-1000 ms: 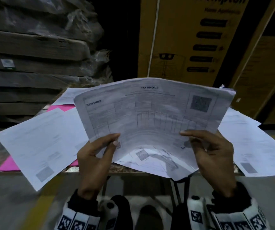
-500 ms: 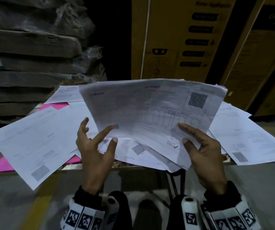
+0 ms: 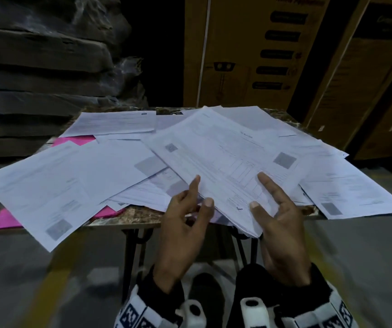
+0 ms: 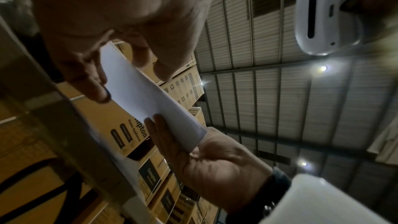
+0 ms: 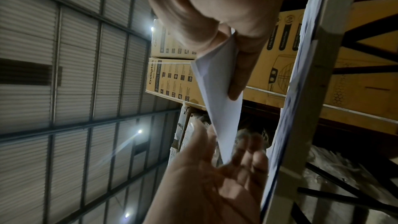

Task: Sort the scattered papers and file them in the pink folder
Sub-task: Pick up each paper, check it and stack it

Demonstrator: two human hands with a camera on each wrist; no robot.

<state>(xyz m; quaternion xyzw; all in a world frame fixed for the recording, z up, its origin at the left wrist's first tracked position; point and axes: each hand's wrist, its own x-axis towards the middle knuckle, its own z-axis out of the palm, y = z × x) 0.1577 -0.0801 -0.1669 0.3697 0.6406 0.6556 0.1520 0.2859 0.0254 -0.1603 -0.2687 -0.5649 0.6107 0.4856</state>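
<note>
My right hand (image 3: 269, 202) grips a stack of printed invoices (image 3: 225, 166) at its near right corner, thumb on top and fingers under it. The stack lies low and flat over the table (image 3: 128, 218). At the stack's near left edge my left hand (image 3: 197, 200) hangs loose, fingers spread and just touching the paper. In the right wrist view the stack (image 5: 217, 101) sits pinched in my right hand (image 5: 228, 54), with the left hand (image 5: 215, 176) open below it. A pink folder (image 3: 74, 140) lies on the left, mostly hidden under loose sheets (image 3: 48, 190).
More loose sheets (image 3: 351, 190) overhang the table on the right, others (image 3: 112, 123) lie at the back. Tall cardboard boxes (image 3: 249, 55) stand behind the table. Plastic-wrapped flat packs (image 3: 36, 55) are piled at the left. Black table legs (image 3: 131, 252) stand over grey floor.
The stack, held upright in both hands a second ago, has come down flat over the table. My left hand let go and now only touches its edge.
</note>
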